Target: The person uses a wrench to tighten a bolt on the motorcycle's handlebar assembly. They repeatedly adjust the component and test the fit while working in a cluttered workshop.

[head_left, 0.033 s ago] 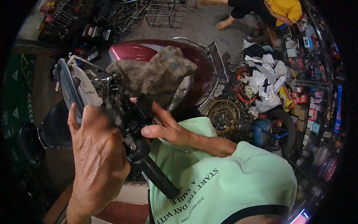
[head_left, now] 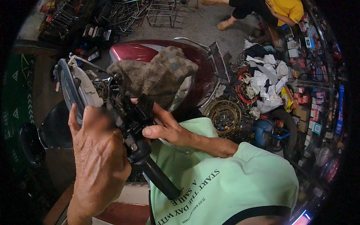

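Note:
A motorcycle handlebar with a black rubber grip (head_left: pixel 159 178) slants in front of me. My right hand (head_left: pixel 168 129) is closed about the black switch housing (head_left: pixel 137 140), its thumb on the near side and its fingers partly hidden behind. A metal lever (head_left: pixel 180 150) shows below that hand. My left hand (head_left: pixel 99 161) is beside the housing, back upward. One finger stretches up along the rim of the round instrument panel (head_left: pixel 69 88); the others bend inward, their tips hidden or blurred, and what they hold is unclear. Thin wires (head_left: pixel 99 80) run behind the panel's pale casing.
A brown cloth (head_left: pixel 150 75) drapes over red bodywork (head_left: pixel 131 50). At left is a black mirror (head_left: pixel 30 144). Coiled cable (head_left: pixel 225 116), crumpled white wrapping (head_left: pixel 268 80) and a blue tank (head_left: pixel 262 131) lie right, near shelved boxes. A seated person in yellow (head_left: pixel 287 11) is far right.

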`<state>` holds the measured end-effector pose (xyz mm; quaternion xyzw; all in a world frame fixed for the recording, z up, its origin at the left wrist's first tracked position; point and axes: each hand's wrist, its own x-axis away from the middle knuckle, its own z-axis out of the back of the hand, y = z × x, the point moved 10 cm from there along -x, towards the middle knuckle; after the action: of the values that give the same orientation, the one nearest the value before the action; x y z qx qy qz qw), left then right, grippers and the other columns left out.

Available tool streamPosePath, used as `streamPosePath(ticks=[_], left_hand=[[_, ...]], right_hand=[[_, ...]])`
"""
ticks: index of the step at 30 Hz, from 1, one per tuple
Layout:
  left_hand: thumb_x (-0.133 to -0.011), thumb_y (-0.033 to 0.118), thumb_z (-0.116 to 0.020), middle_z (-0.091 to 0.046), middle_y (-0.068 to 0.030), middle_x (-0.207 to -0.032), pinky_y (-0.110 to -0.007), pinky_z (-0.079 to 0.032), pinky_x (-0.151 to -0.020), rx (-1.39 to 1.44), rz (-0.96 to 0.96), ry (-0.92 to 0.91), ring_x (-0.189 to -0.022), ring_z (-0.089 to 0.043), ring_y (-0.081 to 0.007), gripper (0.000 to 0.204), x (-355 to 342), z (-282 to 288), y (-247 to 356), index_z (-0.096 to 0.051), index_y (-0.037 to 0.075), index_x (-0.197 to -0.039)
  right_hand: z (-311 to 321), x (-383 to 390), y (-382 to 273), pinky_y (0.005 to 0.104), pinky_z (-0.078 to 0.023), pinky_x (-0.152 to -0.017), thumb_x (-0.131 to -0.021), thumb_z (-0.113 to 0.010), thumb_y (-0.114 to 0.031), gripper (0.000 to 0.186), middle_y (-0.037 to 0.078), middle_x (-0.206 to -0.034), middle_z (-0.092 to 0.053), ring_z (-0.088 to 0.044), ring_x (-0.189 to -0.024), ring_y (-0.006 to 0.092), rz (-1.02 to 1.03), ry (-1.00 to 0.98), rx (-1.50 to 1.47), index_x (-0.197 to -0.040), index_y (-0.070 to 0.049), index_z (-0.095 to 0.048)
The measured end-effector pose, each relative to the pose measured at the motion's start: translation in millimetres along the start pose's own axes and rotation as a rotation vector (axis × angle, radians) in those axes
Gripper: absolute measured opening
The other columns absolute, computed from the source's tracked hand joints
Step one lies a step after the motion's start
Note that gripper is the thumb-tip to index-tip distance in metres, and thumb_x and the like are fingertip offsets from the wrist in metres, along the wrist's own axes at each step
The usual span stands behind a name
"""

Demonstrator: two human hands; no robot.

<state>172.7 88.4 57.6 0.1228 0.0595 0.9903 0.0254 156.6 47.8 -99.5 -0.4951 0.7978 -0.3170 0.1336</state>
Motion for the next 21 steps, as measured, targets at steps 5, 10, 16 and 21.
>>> streamPosePath(ticks=[5, 10, 16, 21], left_hand=[[-0.063, 0.004, -0.063, -0.049, -0.0159, -0.079, -0.057, -0.031, -0.103, -0.020, -0.022, 0.003, -0.093, -0.049, -0.0362, 0.009, 0.0, 1.7, 2.5, -0.055, 0.000, -0.065], [-0.064, 0.004, -0.063, -0.048, -0.0147, -0.080, -0.057, -0.031, -0.103, -0.032, 0.009, 0.014, -0.093, -0.048, -0.0360, 0.009, 4.3, 0.8, -1.0, -0.055, 0.000, -0.065], [-0.065, 0.005, -0.064, -0.048, -0.0138, -0.080, -0.056, -0.031, -0.103, -0.037, -0.034, 0.003, -0.094, -0.048, -0.0353, 0.010, -4.5, -4.2, 1.0, -0.055, 0.000, -0.063], [-0.063, 0.006, -0.065, -0.048, -0.0132, -0.078, -0.053, -0.032, -0.103, -0.018, 0.023, 0.024, -0.093, -0.049, -0.0342, 0.012, 4.6, 0.8, -3.8, -0.056, 0.000, -0.061]], right_hand=[[-1.2, -0.2, -1.4, 0.0283, -0.049, -0.076, -0.089, -0.062, -0.022, 0.078, 0.007, -0.120, -0.054, -0.056, -0.089, 0.0111, -0.022, 0.012, 0.005, -0.153, -0.008, -0.020], [-3.9, -3.9, -4.3, 0.0276, -0.049, -0.075, -0.088, -0.062, -0.024, 0.078, 0.007, -0.118, -0.055, -0.056, -0.087, 0.0111, -0.013, 0.034, 0.004, -0.153, -0.008, -0.021], [5.5, -1.7, -5.0, 0.0275, -0.050, -0.075, -0.088, -0.061, -0.024, 0.077, 0.008, -0.120, -0.054, -0.057, -0.090, 0.0120, 0.029, 0.078, 0.052, -0.152, -0.008, -0.022], [-1.1, -4.5, -1.1, 0.0281, -0.050, -0.076, -0.088, -0.057, -0.027, 0.075, 0.008, -0.123, -0.054, -0.057, -0.094, 0.0123, -0.059, 0.022, 0.106, -0.152, -0.008, -0.023]])
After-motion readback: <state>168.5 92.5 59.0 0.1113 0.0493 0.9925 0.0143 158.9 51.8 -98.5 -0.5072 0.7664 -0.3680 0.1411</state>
